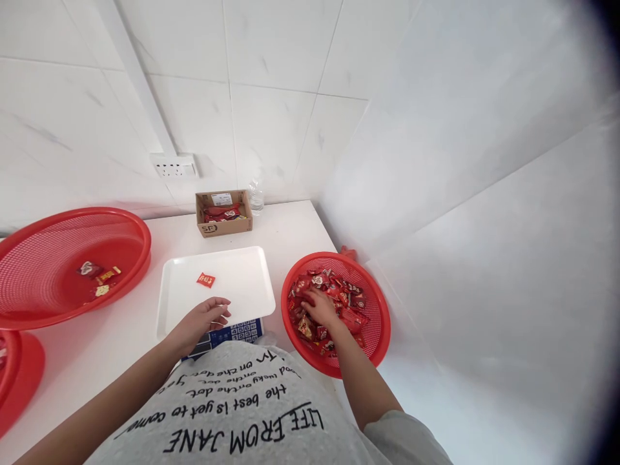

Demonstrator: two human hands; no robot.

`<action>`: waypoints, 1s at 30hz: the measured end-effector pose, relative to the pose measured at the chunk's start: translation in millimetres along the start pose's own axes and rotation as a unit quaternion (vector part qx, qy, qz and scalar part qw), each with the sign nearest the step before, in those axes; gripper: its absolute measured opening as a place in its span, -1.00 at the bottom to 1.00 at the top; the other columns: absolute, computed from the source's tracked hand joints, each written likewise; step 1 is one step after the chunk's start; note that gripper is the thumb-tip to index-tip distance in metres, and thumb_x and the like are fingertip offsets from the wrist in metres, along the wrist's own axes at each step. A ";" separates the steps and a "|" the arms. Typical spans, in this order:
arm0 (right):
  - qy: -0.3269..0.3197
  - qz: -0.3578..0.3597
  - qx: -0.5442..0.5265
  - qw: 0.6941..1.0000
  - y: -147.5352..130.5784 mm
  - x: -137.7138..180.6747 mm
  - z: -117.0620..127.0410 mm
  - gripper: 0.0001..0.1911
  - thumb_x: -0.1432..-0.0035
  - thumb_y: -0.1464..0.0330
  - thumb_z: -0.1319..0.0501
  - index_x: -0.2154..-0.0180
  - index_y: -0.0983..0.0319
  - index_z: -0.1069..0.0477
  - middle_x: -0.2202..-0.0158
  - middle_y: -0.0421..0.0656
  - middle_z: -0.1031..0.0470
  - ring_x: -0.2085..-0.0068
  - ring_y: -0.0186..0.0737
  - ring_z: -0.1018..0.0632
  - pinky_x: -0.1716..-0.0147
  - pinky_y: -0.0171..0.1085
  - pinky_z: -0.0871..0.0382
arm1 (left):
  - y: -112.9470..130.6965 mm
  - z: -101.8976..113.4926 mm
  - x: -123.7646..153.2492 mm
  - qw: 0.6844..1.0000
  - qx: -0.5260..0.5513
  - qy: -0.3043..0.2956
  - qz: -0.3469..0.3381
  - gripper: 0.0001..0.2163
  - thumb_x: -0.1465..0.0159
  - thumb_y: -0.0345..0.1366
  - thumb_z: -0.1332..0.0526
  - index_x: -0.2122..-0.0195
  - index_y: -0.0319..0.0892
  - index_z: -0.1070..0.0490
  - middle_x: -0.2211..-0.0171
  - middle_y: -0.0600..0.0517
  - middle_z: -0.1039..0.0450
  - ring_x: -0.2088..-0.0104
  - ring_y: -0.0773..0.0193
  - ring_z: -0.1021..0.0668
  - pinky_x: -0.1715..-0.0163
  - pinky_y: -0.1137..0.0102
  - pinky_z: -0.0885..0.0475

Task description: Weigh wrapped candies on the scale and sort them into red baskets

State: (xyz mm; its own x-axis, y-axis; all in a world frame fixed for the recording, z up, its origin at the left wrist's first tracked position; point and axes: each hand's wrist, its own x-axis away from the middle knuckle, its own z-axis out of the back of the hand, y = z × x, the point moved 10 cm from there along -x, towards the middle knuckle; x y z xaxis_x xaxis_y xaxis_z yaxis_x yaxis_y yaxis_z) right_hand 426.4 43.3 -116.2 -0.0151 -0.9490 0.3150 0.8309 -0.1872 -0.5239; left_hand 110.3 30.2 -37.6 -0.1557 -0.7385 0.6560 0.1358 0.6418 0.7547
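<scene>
My right hand (320, 308) reaches into a small red mesh basket (376, 303) full of red snack packets (346, 300); its fingers curl down among the packets, and what they grip is hidden. My left hand (206, 321) rests with fingers loosely curled on the near edge of a white tray (242, 284), which sits on a scale with a blue keypad (242, 331). It holds nothing. One red packet (206, 279) lies on the tray.
A large red mesh basket (29, 258) at the left holds a few packets (99, 278). A cardboard box (223, 213) with packets and a plastic bottle (256, 196) stand against the tiled wall. Another red basket (14, 381) shows at the lower left edge.
</scene>
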 end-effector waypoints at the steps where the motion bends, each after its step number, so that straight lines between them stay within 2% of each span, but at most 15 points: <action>1: -0.022 0.020 -0.002 1.000 -7.9 5.0 -10.0 -0.58 -0.06 0.17 -0.11 0.03 0.14 -0.37 -0.11 -0.07 -0.25 -0.10 -0.04 -0.27 -0.06 -0.11 -0.08 | 0.9 -0.2 0.4 1.000 -0.001 0.000 -0.001 -0.64 0.07 -0.07 -0.28 0.28 -0.15 -0.39 0.40 0.05 -0.42 0.41 0.33 -0.46 0.31 0.39 -0.37; 5: -0.094 0.052 -0.043 0.993 -15.9 22.5 -25.1 -0.64 -0.05 0.15 -0.13 0.17 0.18 -0.46 0.07 -0.08 -0.43 0.08 -0.12 -0.44 0.06 -0.22 -0.23 | -0.4 3.2 0.0 1.000 -0.009 0.002 0.001 -0.65 0.04 -0.08 -0.26 0.26 -0.14 -0.38 0.39 0.06 -0.42 0.40 0.33 -0.46 0.30 0.39 -0.37; 7: -0.096 0.041 -0.070 0.992 -7.6 23.6 -15.8 -0.62 -0.09 0.13 -0.08 0.14 0.17 -0.44 0.10 -0.08 -0.46 0.10 -0.12 -0.45 0.09 -0.22 -0.26 | -2.7 5.4 -1.1 1.000 -0.010 0.004 0.002 -0.65 0.02 -0.08 -0.25 0.25 -0.14 -0.37 0.38 0.06 -0.42 0.40 0.34 -0.46 0.29 0.40 -0.37; 8: -0.073 0.024 -0.073 0.994 0.4 21.4 -6.2 -0.60 -0.12 0.13 -0.04 0.10 0.19 -0.41 0.07 -0.06 -0.43 0.06 -0.11 -0.43 0.06 -0.20 -0.24 | -3.7 6.0 -1.5 1.000 -0.010 0.005 0.002 -0.65 0.02 -0.08 -0.24 0.24 -0.14 -0.37 0.37 0.05 -0.42 0.40 0.34 -0.46 0.29 0.40 -0.37; 11: 0.062 -0.076 -0.019 0.995 34.2 14.2 30.7 -0.47 -0.15 0.17 0.02 -0.11 0.25 -0.18 -0.15 0.03 -0.18 -0.17 -0.03 -0.19 -0.10 -0.12 -0.04 | -5.1 4.1 -1.4 1.000 -0.010 0.002 0.001 -0.66 0.02 -0.08 -0.24 0.25 -0.14 -0.37 0.38 0.05 -0.42 0.40 0.33 -0.46 0.30 0.39 -0.37; 13: 0.106 -0.153 0.029 0.982 52.4 12.8 40.1 -0.33 -0.10 0.13 -0.03 -0.21 0.24 0.02 -0.25 0.05 0.06 -0.25 0.05 0.02 -0.15 -0.04 0.10 | -4.7 0.9 -0.4 1.000 -0.011 -0.003 0.000 -0.66 0.02 -0.09 -0.25 0.25 -0.14 -0.38 0.38 0.05 -0.42 0.39 0.32 -0.47 0.30 0.39 -0.37; 15: 0.081 -0.198 0.053 0.975 58.4 9.5 30.5 -0.17 -0.03 0.05 -0.10 -0.24 0.18 0.17 -0.28 0.05 0.19 -0.26 0.16 0.13 -0.14 0.07 0.16 | -4.0 -1.7 0.4 1.000 -0.012 -0.006 -0.002 -0.66 0.02 -0.09 -0.25 0.25 -0.14 -0.38 0.38 0.05 -0.42 0.39 0.31 -0.47 0.30 0.38 -0.37; 18: 0.040 -0.187 0.058 0.980 43.2 2.8 7.9 -0.11 0.00 0.02 -0.11 -0.25 0.11 0.25 -0.29 0.04 0.26 -0.26 0.21 0.16 -0.11 0.15 0.19 | -4.4 -3.6 1.0 1.000 -0.016 -0.007 -0.001 -0.66 0.02 -0.09 -0.24 0.25 -0.15 -0.37 0.37 0.04 -0.41 0.38 0.31 -0.47 0.30 0.38 -0.37; 21: 0.074 -0.145 0.048 0.986 20.6 -0.2 -1.7 -0.24 -0.07 0.14 -0.08 -0.24 0.11 0.18 -0.28 0.01 0.20 -0.25 0.09 0.05 -0.12 0.03 0.08 | -4.6 -5.2 1.6 1.000 -0.019 -0.009 -0.001 -0.65 0.02 -0.09 -0.24 0.24 -0.15 -0.37 0.37 0.04 -0.41 0.38 0.31 -0.47 0.30 0.39 -0.37; 24: 0.122 -0.108 -0.016 0.986 11.7 0.9 -2.5 -0.37 -0.08 0.26 -0.06 -0.19 0.18 0.00 -0.21 0.02 -0.02 -0.17 -0.03 -0.17 -0.08 -0.12 -0.06 | -2.8 -6.4 3.8 1.000 -0.022 -0.009 -0.002 -0.65 0.02 -0.09 -0.24 0.24 -0.15 -0.36 0.37 0.04 -0.41 0.39 0.32 -0.47 0.31 0.39 -0.37; 27: 0.174 -0.091 -0.132 0.972 19.3 4.3 7.7 -0.47 -0.03 0.29 -0.06 -0.08 0.24 -0.18 -0.07 0.00 -0.27 -0.06 -0.10 -0.31 -0.04 -0.18 -0.15 | 0.4 -6.2 6.8 1.000 -0.023 -0.005 -0.005 -0.65 0.03 -0.08 -0.24 0.26 -0.16 -0.37 0.37 0.04 -0.41 0.39 0.31 -0.48 0.31 0.38 -0.38; 30: 0.229 -0.133 -0.218 0.939 38.4 13.1 26.8 -0.44 -0.03 0.22 -0.03 -0.08 0.27 -0.14 -0.02 0.00 -0.32 -0.01 -0.11 -0.36 0.01 -0.15 -0.21 | 1.5 -3.4 8.3 1.000 -0.025 0.000 -0.006 -0.65 0.03 -0.07 -0.24 0.27 -0.15 -0.37 0.38 0.04 -0.41 0.39 0.30 -0.48 0.30 0.38 -0.38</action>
State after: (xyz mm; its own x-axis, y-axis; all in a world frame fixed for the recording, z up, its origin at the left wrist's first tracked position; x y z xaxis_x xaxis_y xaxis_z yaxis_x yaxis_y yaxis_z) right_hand 473.1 30.5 -111.0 -0.5108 -0.8450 0.1584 0.4592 -0.4239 -0.7806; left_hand 112.5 24.3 -31.0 -0.1573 -0.7459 0.6472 0.1820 0.6223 0.7613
